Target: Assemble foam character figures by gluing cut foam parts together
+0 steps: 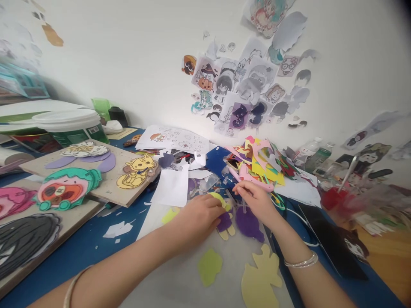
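Observation:
My left hand (201,217) is over a small cut-out figure (225,222) with a purple body, cream legs and a yellow-green top. Its fingers are curled together on the figure's edge and hide part of it. My right hand (255,199) is raised a little to the right, thumb and fingers pinched; what lies between them is too small to name. Just behind it is a pink glue gun (248,174). A purple cut-out piece (248,223) lies below that hand. Nearer me are a lime-green piece (210,267) and a large cream piece (261,280) on a pale work board (173,273).
Coloured scraps (263,158) heap up by the wall. White paper (171,186) lies beyond my left hand. Finished cut-outs, one a yellow cat (136,170), rest on boards at left near a white-lidded bucket (69,122). A black slab (330,239) lies at right beside a white cable (297,216).

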`<state>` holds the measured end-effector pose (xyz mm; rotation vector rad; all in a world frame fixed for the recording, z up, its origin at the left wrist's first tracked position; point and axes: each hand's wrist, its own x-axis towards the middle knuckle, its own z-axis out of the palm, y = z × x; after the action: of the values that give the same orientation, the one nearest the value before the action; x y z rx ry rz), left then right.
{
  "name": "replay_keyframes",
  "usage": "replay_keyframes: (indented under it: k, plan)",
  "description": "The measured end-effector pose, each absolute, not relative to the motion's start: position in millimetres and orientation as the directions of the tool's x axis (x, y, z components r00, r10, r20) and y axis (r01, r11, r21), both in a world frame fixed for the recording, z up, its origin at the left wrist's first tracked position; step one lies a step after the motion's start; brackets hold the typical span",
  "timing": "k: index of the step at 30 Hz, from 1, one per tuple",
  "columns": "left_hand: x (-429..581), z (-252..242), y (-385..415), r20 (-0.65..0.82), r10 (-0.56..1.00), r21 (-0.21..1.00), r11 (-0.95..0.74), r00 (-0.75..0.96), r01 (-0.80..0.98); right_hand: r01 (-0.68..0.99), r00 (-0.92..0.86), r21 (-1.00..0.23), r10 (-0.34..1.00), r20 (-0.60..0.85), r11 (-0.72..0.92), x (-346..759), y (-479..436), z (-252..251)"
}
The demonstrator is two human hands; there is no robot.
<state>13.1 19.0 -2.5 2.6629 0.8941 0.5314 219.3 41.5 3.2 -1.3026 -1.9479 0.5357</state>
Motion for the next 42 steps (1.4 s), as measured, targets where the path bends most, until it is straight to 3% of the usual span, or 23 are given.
replay_keyframes:
  k: [5,9,14,20,26,42]
  plan:
    - [8.3,-6.8,15.5,0.188,0.428,0.334,-0.874,0.884,0.353,0.61,-0.19,-0.684,0.912,0.363,0.399,222.1,39.3,3.0]
    - [5.1,-11.0,18.6,0.122,0.43,0.322,-0.869,0.894,0.375,0.629,-0.248,-0.637,0.892,0.378,0.445,221.7,38.8,1.5]
    - [4.4,-12.3,18.9,0.139,0.399,0.316,-0.886,0.906,0.341,0.62,-0.43,-0.513,0.804,0.41,0.593,214.0,35.2,-0.6]
    - [2.9,-3.7,15.4,0.047,0.389,0.252,-0.896,0.92,0.366,0.582,-0.597,-0.44,0.727,0.339,0.684,206.5,34.9,-11.5]
    - [2.9,4.8,10.8,-0.055,0.403,0.264,-0.877,0.914,0.403,0.623,-0.592,-0.41,0.744,0.31,0.666,207.4,36.5,-15.3]
    - [4.4,0.7,7.6,-0.053,0.422,0.353,-0.84,0.905,0.413,0.637,-0.495,-0.427,0.765,0.411,0.642,210.4,35.2,-8.7]
